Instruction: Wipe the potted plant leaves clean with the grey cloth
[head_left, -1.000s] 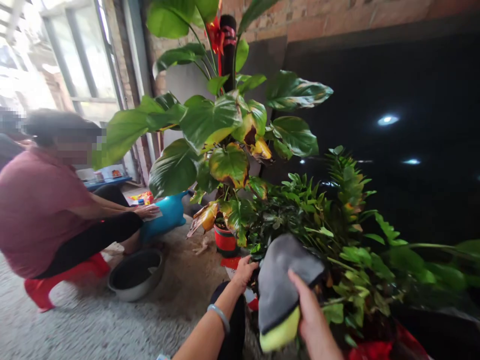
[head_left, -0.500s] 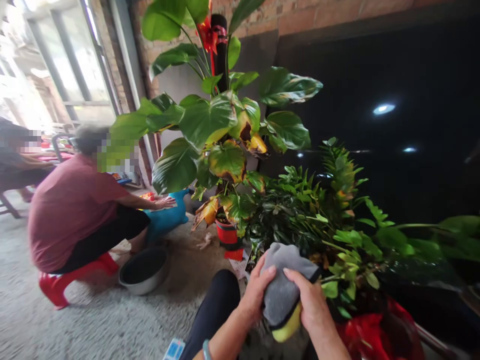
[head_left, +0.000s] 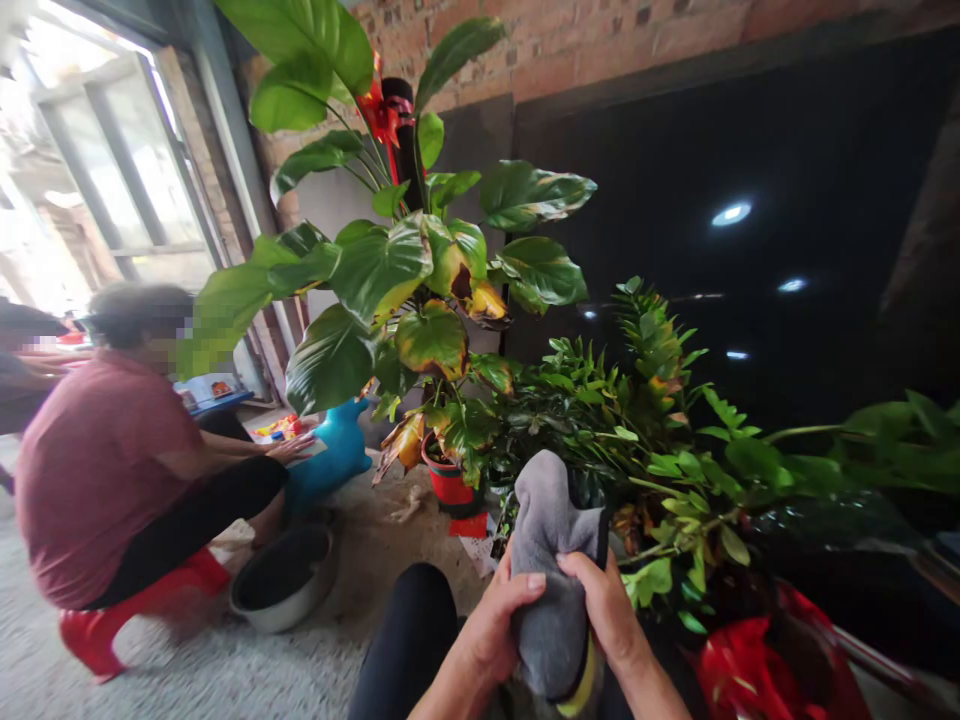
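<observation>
Both bare hands are meeting low in the middle of the view, almost knuckle to knuckle; the left hand point(head_left: 496, 628) is closing round a soft grey cloth with a yellow edge point(head_left: 551, 560), its thumb lying across the front. The right hand point(head_left: 611, 625) is clasping the same cloth from the other side, thumb pointing inward; both bare forearms are coming up from the bottom edge, converging at the wrists.

cloth point(head_left: 551, 570) lower end – cut off – frame edge hides it
</observation>
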